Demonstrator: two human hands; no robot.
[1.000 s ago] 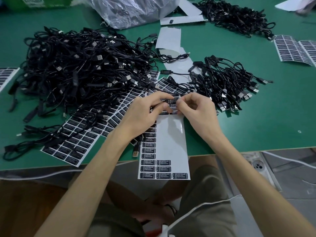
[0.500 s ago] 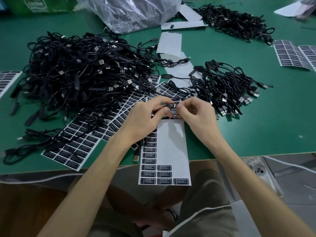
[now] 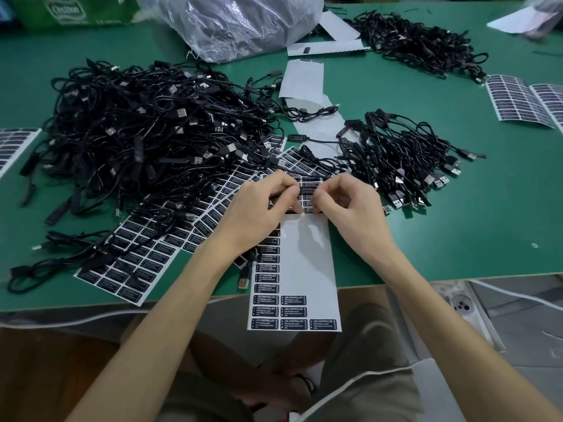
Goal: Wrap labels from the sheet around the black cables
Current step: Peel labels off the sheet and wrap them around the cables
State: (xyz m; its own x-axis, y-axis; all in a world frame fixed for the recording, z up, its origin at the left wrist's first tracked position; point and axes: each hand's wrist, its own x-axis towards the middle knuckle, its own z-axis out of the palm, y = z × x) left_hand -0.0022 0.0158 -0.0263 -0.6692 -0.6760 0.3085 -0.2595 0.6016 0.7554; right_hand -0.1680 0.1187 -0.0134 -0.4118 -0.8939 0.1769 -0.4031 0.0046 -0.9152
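Note:
A white label sheet [image 3: 304,260] hangs over the table's front edge, with black labels left along its left side and bottom. Above its upper part my left hand [image 3: 259,211] and my right hand [image 3: 347,205] meet, fingers curled. Between them they pinch a black cable piece [image 3: 283,205] with a black label at the fingertips; the fingers hide how the label sits. That cable's USB plug [image 3: 242,283] lies under my left wrist. A big heap of black cables [image 3: 137,138] lies at the left, a smaller bundle [image 3: 399,159] at the right.
A full label sheet [image 3: 137,263] lies under the heap's front edge on the green table [image 3: 457,223]. More label sheets [image 3: 524,100] lie at far right, and one [image 3: 12,144] at far left. A plastic bag [image 3: 243,22], empty backing sheets [image 3: 301,80] and another cable pile [image 3: 420,41] lie behind.
Both hands stay over the sheet's upper part. The fingertips have drawn closer together around the cable piece and label. The view has tilted down slightly.

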